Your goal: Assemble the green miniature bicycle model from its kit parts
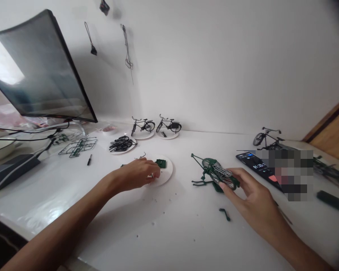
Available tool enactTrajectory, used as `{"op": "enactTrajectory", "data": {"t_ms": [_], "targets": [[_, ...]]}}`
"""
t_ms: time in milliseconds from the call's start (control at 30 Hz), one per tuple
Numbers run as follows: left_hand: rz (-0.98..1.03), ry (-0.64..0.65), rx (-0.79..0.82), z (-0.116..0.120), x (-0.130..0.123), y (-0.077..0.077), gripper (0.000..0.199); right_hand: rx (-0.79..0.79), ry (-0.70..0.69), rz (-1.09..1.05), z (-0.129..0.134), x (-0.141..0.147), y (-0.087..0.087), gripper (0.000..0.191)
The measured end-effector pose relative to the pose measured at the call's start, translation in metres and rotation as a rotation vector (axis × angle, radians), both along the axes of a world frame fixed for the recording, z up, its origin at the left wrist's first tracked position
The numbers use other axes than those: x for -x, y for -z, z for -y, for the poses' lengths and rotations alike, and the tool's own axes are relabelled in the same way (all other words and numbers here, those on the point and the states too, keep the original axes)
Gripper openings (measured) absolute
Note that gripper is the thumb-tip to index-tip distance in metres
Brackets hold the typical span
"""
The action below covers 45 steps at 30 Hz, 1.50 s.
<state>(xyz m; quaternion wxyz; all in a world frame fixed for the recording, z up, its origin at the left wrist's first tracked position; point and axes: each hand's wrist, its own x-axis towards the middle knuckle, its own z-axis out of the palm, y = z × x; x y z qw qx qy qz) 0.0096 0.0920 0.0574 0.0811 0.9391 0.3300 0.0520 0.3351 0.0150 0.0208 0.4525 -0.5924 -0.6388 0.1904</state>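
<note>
The right hand (248, 192) pinches a half-built green model bicycle (216, 174) between thumb and fingers. The left hand (138, 174), fingers curled, rests over a paper plate (168, 171) beside a small green part (161, 163); whether it pinches anything is hard to tell.

Two black model bicycles (142, 126) stand on white paper plates (167, 136) near a monitor (39, 66)

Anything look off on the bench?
Yes: small dark specks are scattered across the white tabletop beside the round white paper plate, and a loose bent dark green plastic piece lies off any plate. Both look stray.
</note>
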Motion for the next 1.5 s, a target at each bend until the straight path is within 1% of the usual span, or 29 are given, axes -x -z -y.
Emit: {"op": "enactTrajectory", "data": {"t_ms": [233, 400, 500, 667, 800, 967, 1100, 1300, 1400, 1500], "targets": [[0.048, 0.026, -0.045, 0.000, -0.004, 0.007, 0.009, -0.016, -0.011, -0.009, 0.001, -0.001, 0.002, 0.027], [0.096, -0.026, -0.105, -0.002, -0.008, 0.012, 0.012, -0.007, -0.017, 0.016, 0.001, -0.001, 0.001, 0.027], [0.126, -0.046, -0.149, -0.004, -0.013, 0.018, 0.013, -0.019, -0.020, 0.023, 0.001, -0.001, 0.001, 0.027], [0.146, -0.018, -0.164, -0.009, -0.020, 0.028, 0.014, -0.011, -0.004, 0.034, 0.001, 0.002, 0.001, 0.028], [0.159, -0.006, -0.174, -0.009, -0.022, 0.029, 0.016, -0.022, -0.024, 0.029, 0.001, 0.002, 0.002, 0.027], [0.176, -0.001, -0.164, -0.009, -0.020, 0.031, 0.013, 0.000, -0.025, 0.013, 0.002, 0.003, 0.000, 0.028], [0.211, -0.018, -0.145, -0.004, -0.020, 0.027, 0.010, 0.003, -0.026, -0.003, 0.002, 0.003, -0.002, 0.029], [0.300, -0.049, -0.093, 0.002, -0.018, 0.013, 0.010, -0.037, -0.024, 0.031, 0.001, 0.001, -0.002, 0.026], [0.339, -0.043, -0.067, -0.001, -0.013, 0.007, 0.011, -0.056, -0.021, 0.063, 0.003, 0.000, -0.003, 0.025], [0.387, -0.055, -0.044, -0.009, -0.002, 0.000, 0.011, -0.053, 0.004, 0.081, 0.003, -0.001, -0.005, 0.024]]}}
